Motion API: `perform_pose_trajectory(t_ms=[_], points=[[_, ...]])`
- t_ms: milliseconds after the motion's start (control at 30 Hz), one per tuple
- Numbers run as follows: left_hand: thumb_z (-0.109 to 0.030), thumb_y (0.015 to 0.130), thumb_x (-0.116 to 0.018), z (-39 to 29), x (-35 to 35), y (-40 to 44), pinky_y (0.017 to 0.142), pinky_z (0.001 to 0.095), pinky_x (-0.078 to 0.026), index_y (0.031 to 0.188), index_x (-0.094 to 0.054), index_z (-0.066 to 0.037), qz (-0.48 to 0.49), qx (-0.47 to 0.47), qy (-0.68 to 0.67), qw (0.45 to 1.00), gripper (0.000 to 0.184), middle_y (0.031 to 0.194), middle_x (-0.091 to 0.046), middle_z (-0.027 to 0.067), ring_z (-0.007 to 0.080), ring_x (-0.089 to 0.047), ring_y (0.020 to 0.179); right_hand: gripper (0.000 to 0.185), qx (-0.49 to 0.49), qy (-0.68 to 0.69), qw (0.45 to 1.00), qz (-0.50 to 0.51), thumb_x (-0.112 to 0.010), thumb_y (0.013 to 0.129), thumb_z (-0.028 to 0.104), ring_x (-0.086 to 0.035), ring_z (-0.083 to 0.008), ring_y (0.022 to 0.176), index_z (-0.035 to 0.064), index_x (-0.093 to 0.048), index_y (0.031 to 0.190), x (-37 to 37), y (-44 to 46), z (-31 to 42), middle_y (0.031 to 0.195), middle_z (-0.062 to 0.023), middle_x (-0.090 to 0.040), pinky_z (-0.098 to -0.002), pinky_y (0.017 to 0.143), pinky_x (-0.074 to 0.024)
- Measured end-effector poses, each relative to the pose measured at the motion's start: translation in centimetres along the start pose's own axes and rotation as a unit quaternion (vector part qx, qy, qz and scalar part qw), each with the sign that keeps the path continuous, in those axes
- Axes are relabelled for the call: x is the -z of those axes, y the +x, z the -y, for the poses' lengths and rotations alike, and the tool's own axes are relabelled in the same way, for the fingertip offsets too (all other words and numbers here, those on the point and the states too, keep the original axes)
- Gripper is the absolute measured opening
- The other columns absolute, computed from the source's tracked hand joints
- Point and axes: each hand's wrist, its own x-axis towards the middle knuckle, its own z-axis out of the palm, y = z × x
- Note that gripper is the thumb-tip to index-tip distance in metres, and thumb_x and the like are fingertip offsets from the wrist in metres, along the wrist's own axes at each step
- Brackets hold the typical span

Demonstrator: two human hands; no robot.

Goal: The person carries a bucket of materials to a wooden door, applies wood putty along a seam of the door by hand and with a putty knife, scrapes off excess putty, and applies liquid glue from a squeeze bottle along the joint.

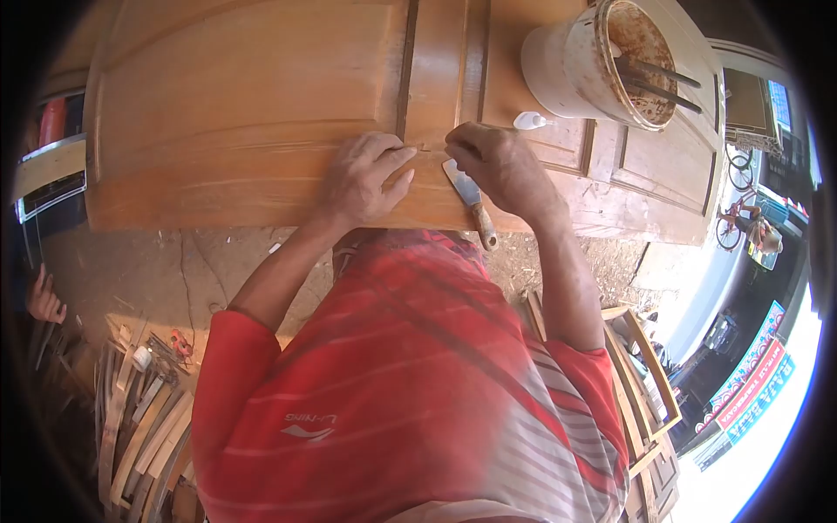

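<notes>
A panelled wooden door [253, 96] lies flat in front of me. My left hand [366, 179] rests on its near rail, thumb and fingers apart, fingertips close to a small rough spot or sliver on the wood. Across from it, my right hand [506, 166] has its fingers curled in a pinch just above the surface; whatever they hold is hidden. Beside the right hand lies a putty knife [471, 202], its blade on the door and its worn handle jutting past the near edge. A small white bottle [529, 120] lies beyond the right hand.
A stained white bucket [567, 70] with sticks in it is at the door's far right. Wood strips [144, 427] are piled lower left, wooden frames [645, 375] lower right. Another person's hand [44, 296] shows at the left edge. A person with a bicycle [741, 218] is outside.
</notes>
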Motion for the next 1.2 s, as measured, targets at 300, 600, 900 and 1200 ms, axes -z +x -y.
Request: perform_pose_trajectory(t_ms=[300, 600, 900, 1200], points=[[-0.015, 0.088, -0.084, 0.4, 0.0, 0.1, 0.096, 0.0455, -0.056, 0.116, -0.081, -0.007, -0.014, -0.002, -0.024, 1.000, 0.029, 0.118, -0.071, 0.0091, 0.0305, -0.069, 0.111, 0.019, -0.063, -0.118, 0.991, -0.013, -0.068, 0.104, 0.017, -0.074, -0.0466, 0.098, -0.0013, -0.074, 0.109, -4.6, 0.0, 0.7, 0.104, -0.0256, -0.076, -0.0532, 0.084, -0.0577], [-0.013, 0.088, -0.083, 0.5, 0.4, 0.2, 0.097, 0.0461, -0.056, 0.116, -0.081, -0.005, -0.007, -0.006, -0.044, 0.999, 0.029, 0.118, -0.070, 0.0116, 0.0323, -0.069, 0.111, 0.013, -0.011, -0.123, 0.989, -0.076, -0.066, 0.104, 0.012, -0.070, -0.0482, 0.090, 0.0000, -0.066, 0.098, -5.8, -0.2, 0.5, 0.094, -0.0248, -0.071, -0.0568, 0.079, -0.0551], [-0.011, 0.087, -0.083, 0.4, 0.4, 0.3, 0.097, 0.0466, -0.057, 0.116, -0.081, -0.005, -0.011, -0.004, -0.041, 0.999, 0.030, 0.117, -0.070, 0.0123, 0.0334, -0.070, 0.110, 0.011, -0.018, -0.107, 0.990, -0.084, -0.066, 0.104, 0.012, -0.070, -0.0490, 0.091, 0.0007, -0.066, 0.102, -6.5, -0.2, 0.2, 0.096, -0.0240, -0.071, -0.0574, 0.078, -0.0548], [-0.011, 0.086, -0.083, 0.5, 0.2, 0.3, 0.096, 0.0467, -0.057, 0.116, -0.081, -0.005, -0.013, -0.001, -0.041, 0.999, 0.030, 0.117, -0.070, 0.0130, 0.0336, -0.070, 0.111, 0.009, -0.024, -0.098, 0.992, -0.082, -0.066, 0.102, 0.010, -0.070, -0.0487, 0.094, 0.0020, -0.064, 0.105, -7.0, -0.2, -0.2, 0.098, -0.0230, -0.072, -0.0576, 0.078, -0.0550]])
